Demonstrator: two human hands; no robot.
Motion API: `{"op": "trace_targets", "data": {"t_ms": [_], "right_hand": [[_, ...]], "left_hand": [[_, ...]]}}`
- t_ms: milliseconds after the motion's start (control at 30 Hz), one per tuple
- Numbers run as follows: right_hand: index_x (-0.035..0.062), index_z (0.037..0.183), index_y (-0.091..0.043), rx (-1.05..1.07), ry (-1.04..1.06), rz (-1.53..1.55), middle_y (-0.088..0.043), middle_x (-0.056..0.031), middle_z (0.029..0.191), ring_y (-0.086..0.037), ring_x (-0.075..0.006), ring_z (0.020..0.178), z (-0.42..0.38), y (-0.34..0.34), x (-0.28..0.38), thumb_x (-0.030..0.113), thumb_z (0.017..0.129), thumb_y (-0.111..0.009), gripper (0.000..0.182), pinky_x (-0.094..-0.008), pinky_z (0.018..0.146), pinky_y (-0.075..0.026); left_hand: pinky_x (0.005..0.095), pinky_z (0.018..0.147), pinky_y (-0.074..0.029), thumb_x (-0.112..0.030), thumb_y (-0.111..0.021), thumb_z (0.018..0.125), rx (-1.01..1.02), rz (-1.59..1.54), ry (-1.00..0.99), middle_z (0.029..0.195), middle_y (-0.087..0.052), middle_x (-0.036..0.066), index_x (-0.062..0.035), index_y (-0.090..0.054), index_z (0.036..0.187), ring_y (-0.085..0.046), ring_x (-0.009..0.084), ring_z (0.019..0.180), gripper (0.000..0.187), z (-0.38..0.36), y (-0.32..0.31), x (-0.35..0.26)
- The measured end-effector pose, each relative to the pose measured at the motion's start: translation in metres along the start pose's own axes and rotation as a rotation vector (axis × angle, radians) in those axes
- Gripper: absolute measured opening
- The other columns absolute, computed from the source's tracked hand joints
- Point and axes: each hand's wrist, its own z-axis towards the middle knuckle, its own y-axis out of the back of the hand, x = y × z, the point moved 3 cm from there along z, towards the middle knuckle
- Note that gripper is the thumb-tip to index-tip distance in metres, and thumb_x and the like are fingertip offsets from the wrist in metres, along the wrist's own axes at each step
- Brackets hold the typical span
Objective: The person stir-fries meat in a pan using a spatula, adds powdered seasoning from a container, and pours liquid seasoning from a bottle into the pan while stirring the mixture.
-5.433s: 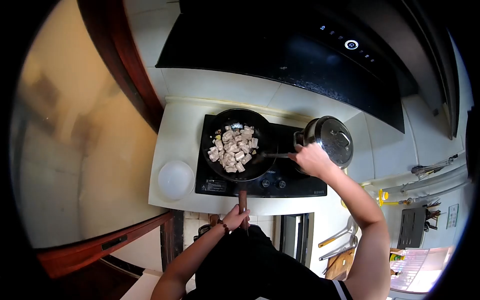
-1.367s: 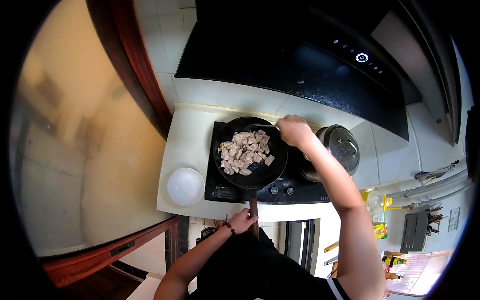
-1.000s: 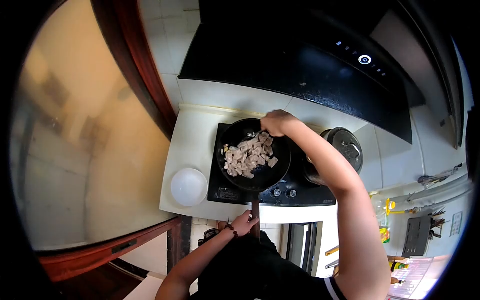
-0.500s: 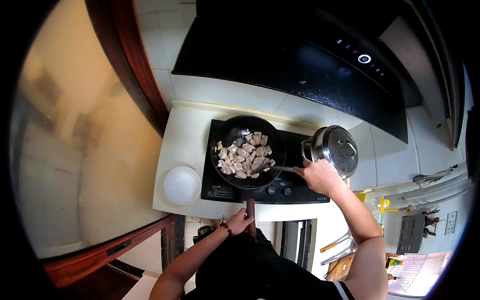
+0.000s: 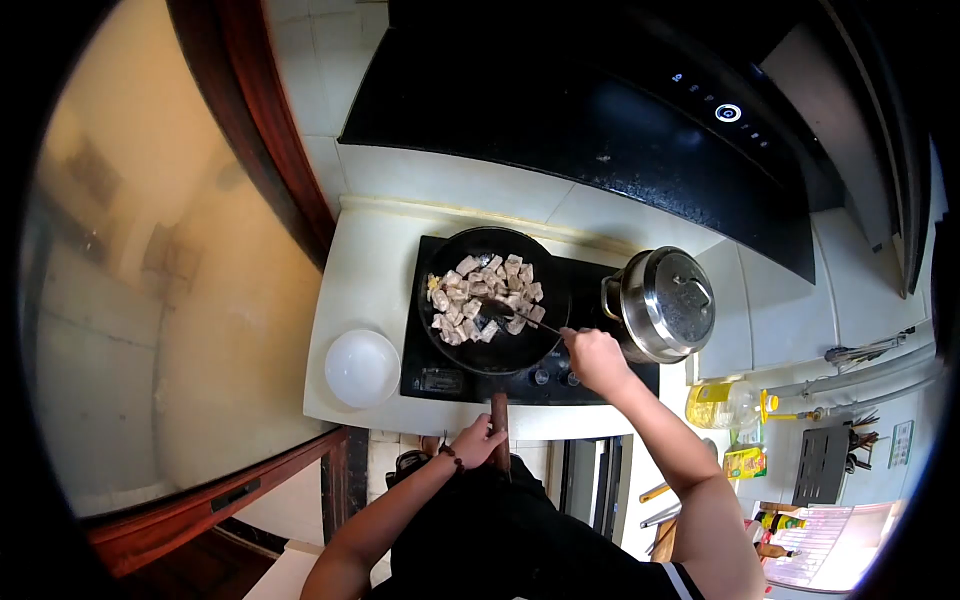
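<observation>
A black wok (image 5: 490, 358) sits on the dark cooktop (image 5: 436, 384), with pale browned chunks of meat (image 5: 462, 290) spread over its bottom. My left hand (image 5: 474, 440) is closed around the wok's brown wooden handle (image 5: 499, 412). My right hand (image 5: 597, 360) grips the handle of a spatula (image 5: 535, 321) from the right. The spatula's dark head lies among the meat chunks near the wok's middle. A beaded bracelet circles my left wrist.
A lidded steel pot (image 5: 668, 305) stands right of the wok. To the left, a white bowl (image 5: 362, 369) rests on the counter (image 5: 340, 290). An oil bottle (image 5: 722, 405) is at the right, and a range hood (image 5: 590, 120) hangs overhead.
My right hand has moved left with the spatula, whose head is now farther up and left in the wok. The meat has shifted. My left hand stays on the handle.
</observation>
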Motion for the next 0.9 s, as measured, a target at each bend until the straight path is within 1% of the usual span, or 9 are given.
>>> {"op": "trace_targets", "data": {"t_ms": [100, 300, 333, 400, 500, 567, 600, 767, 900], "right_hand": [[0.0039, 0.104, -0.078, -0.041, -0.052, 0.291, -0.073, -0.0245, 0.093, -0.071, -0.0433, 0.087, 0.010, 0.029, -0.027, 0.008, 0.086, -0.067, 0.021, -0.0489, 0.084, -0.058], [0.0042, 0.103, -0.079, 0.071, -0.186, 0.270, -0.072, -0.0271, 0.093, -0.071, -0.0417, 0.096, 0.041, 0.103, -0.064, 0.007, 0.082, -0.064, 0.025, -0.0450, 0.090, -0.057], [0.0046, 0.105, -0.078, 0.104, -0.215, 0.208, -0.074, -0.0253, 0.095, -0.072, -0.0405, 0.095, 0.052, 0.102, -0.071, 0.008, 0.082, -0.066, 0.027, -0.0445, 0.088, -0.058], [0.0050, 0.107, -0.078, 0.133, -0.246, 0.142, -0.075, -0.0235, 0.096, -0.073, -0.0393, 0.093, 0.078, 0.086, -0.091, 0.010, 0.082, -0.067, 0.028, -0.0441, 0.086, -0.058], [0.0066, 0.105, -0.078, 0.124, -0.163, -0.096, -0.076, -0.0200, 0.090, -0.074, -0.0364, 0.085, 0.127, 0.057, -0.117, 0.013, 0.083, -0.068, 0.025, -0.0434, 0.079, -0.058], [0.0055, 0.101, -0.077, 0.432, -0.021, -0.029, -0.075, -0.0140, 0.083, -0.070, -0.0255, 0.070, 0.156, 0.042, -0.113, 0.013, 0.086, -0.068, 0.019, -0.0402, 0.060, -0.054], [0.0078, 0.102, -0.076, 0.530, -0.303, 0.294, -0.067, -0.0050, 0.076, -0.056, -0.0138, 0.058, 0.162, 0.036, -0.115, 0.015, 0.093, -0.067, 0.014, -0.0325, 0.046, -0.042], [0.0132, 0.112, -0.072, 0.826, -0.329, 0.745, -0.056, 0.0042, 0.070, -0.044, -0.0073, 0.050, 0.177, -0.024, -0.100, 0.019, 0.101, -0.065, 0.015, -0.0262, 0.042, -0.035], [0.0125, 0.116, -0.072, 0.663, -0.199, 0.784, -0.055, 0.0060, 0.069, -0.046, -0.0065, 0.052, 0.150, -0.040, -0.090, 0.021, 0.102, -0.065, 0.019, -0.0255, 0.043, -0.037]], "left_hand": [[0.0366, 0.073, -0.058, -0.031, -0.063, 0.103, -0.003, -0.133, -0.044, 0.106, -0.071, 0.023, 0.0032, -0.043, 0.131, -0.073, 0.0287, 0.090, 0.048, 0.011, -0.004, 0.024], [0.0378, 0.075, -0.060, -0.029, -0.059, 0.105, -0.058, 0.015, -0.089, 0.105, -0.071, 0.022, 0.0041, -0.042, 0.131, -0.074, 0.0311, 0.092, 0.045, 0.025, -0.008, 0.041], [0.0378, 0.075, -0.060, -0.029, -0.059, 0.105, -0.061, 0.013, -0.091, 0.105, -0.071, 0.022, 0.0041, -0.042, 0.131, -0.074, 0.0311, 0.092, 0.045, 0.020, -0.009, 0.030], [0.0405, 0.073, -0.061, -0.027, -0.055, 0.107, 0.047, -0.454, 0.002, 0.100, -0.070, 0.019, 0.0026, -0.041, 0.127, -0.075, 0.0307, 0.082, 0.038, 0.010, -0.016, 0.012], [0.0442, 0.072, -0.062, -0.025, -0.054, 0.109, 0.052, -0.412, 0.016, 0.097, -0.068, 0.016, -0.0004, -0.040, 0.130, -0.074, 0.0307, 0.079, 0.035, 0.010, -0.016, 0.010], [0.0429, 0.070, -0.062, -0.026, -0.054, 0.108, 0.036, -0.428, 0.028, 0.097, -0.069, 0.016, 0.0002, -0.041, 0.127, -0.074, 0.0295, 0.077, 0.035, 0.006, -0.016, 0.006], [0.0416, 0.068, -0.062, -0.027, -0.053, 0.108, 0.024, -0.440, 0.039, 0.097, -0.069, 0.016, 0.0007, -0.041, 0.125, -0.074, 0.0282, 0.075, 0.034, 0.005, -0.016, 0.004], [0.0411, 0.067, -0.062, -0.027, -0.054, 0.108, 0.018, -0.460, 0.038, 0.096, -0.069, 0.016, 0.0003, -0.041, 0.125, -0.074, 0.0277, 0.075, 0.035, 0.002, -0.019, 0.004], [0.0418, 0.069, -0.062, -0.025, -0.052, 0.109, 0.004, -0.432, 0.051, 0.094, -0.069, 0.016, -0.0014, -0.042, 0.123, -0.074, 0.0298, 0.076, 0.030, 0.004, -0.017, 0.005]]}}
